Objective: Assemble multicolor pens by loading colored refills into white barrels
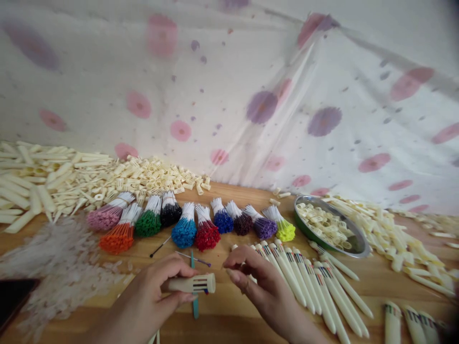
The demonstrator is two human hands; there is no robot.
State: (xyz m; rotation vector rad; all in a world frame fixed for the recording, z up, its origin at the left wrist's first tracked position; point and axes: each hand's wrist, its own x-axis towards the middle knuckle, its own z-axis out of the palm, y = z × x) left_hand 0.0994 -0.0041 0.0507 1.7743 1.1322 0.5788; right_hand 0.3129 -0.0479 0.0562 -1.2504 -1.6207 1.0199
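My left hand (165, 283) is closed around a cream multicolour pen barrel (191, 284), held nearly level with its open, slotted end to the right. A bit of blue and red shows at a slot. My right hand (253, 276), its thumb and index finger pinched together, hovers just right of that end; anything between the fingertips is too small to make out. Beneath the barrel lies a teal strip (195, 306). Two loose ink refills, one purple-tipped (197, 259) and one black-tipped (159, 247), rest on the wooden table (229, 315) beyond my left hand.
Refill bundles in several colours, including red (207, 234) and orange (116, 239), stand in a row. Pens (304, 277) lie at right near a metal bowl (330, 222) of slotted parts. Cream parts (150, 174) and clear plastic pieces (68, 267) are heaped at left.
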